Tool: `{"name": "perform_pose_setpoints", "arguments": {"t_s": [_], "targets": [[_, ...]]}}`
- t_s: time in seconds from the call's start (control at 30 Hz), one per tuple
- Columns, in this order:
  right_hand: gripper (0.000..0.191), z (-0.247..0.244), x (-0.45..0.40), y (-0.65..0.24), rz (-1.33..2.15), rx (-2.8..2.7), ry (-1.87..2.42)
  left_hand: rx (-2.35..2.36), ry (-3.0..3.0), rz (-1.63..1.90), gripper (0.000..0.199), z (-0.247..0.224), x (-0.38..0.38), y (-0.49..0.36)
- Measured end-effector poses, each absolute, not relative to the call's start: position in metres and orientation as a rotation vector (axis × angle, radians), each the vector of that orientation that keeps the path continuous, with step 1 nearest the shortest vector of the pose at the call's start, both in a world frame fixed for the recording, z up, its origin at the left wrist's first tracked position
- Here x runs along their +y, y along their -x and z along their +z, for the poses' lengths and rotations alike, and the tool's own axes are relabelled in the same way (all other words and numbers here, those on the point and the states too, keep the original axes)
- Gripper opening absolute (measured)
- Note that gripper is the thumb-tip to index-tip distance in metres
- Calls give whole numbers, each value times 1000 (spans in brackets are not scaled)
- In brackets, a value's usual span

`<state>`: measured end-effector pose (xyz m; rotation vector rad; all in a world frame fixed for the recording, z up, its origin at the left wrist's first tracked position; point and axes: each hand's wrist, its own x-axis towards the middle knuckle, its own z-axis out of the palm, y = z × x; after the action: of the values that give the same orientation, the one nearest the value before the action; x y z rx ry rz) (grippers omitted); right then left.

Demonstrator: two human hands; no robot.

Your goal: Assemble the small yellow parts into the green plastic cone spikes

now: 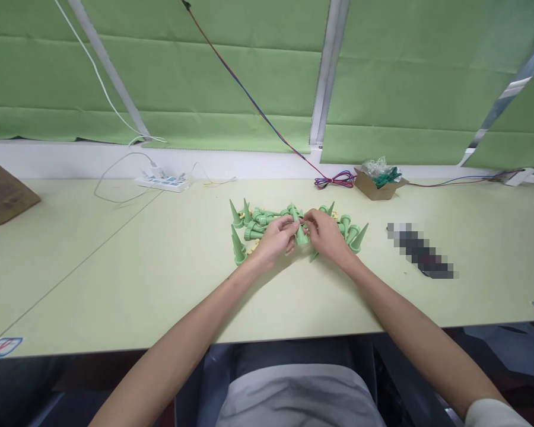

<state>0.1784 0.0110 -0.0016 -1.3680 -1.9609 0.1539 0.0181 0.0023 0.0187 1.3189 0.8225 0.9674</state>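
Note:
My left hand is closed around a green plastic plant-watering spike, its wide capped end tilted down toward me. Close against it on the right, my right hand pinches its fingertips together at the spike's side; what they hold, if anything, is hidden. Around both hands lies a pile of similar green spikes, some standing point up, such as the upright spike at the left and a leaning spike at the right. Small yellow pieces show among them.
The pale table runs along a wall with green blinds. At the back are a white power strip, a coiled red-and-blue cable and a small cardboard box holding plastic. A blurred dark object lies right; a brown item, far left.

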Motion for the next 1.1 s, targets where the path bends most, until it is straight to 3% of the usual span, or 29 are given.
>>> {"name": "perform_pose_setpoints", "arguments": {"t_s": [0.3, 0.47, 1.1], "targets": [[17, -2, 12, -179, 202, -1948, 1346, 1028, -1914, 1064, 22, 14, 4, -19], [13, -4, 13, -179, 209, -1923, 1311, 1152, -2253, 1010, 13, 9, 4, -18], [15, -7, 14, -178, 233, -1958, 1283, 1264, -2383, 814, 7, -7, 11, -14]]}}
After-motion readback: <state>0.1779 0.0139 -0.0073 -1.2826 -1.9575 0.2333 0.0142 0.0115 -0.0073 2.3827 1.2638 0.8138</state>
